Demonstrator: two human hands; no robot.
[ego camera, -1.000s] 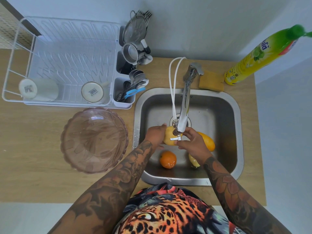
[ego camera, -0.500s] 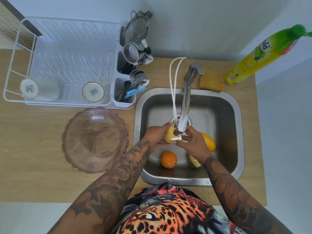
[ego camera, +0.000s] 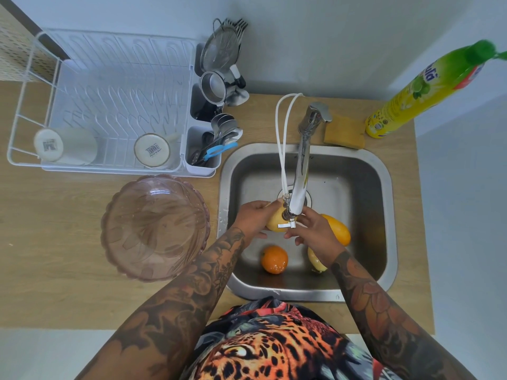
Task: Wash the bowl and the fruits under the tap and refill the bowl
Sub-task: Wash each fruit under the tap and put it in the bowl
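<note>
Yellow fruit (ego camera: 275, 220): centre frame, under the tap (ego camera: 297, 187), gripped by left hand (ego camera: 253, 217); right hand (ego camera: 312, 231) apparently rubbing it, fingers loosely spread. Step: rinsing. Next: transfer to empty bowl (ego camera: 155, 226), centre left.

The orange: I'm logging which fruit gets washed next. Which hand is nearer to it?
Roughly equal, the left perhaps nearer. The left hand grips a yellow fruit under the tap, above-left of the orange. The right hand is above-right of it.

Single head-worn view, straight down, close over the sink (ego camera: 384, 171).
</note>
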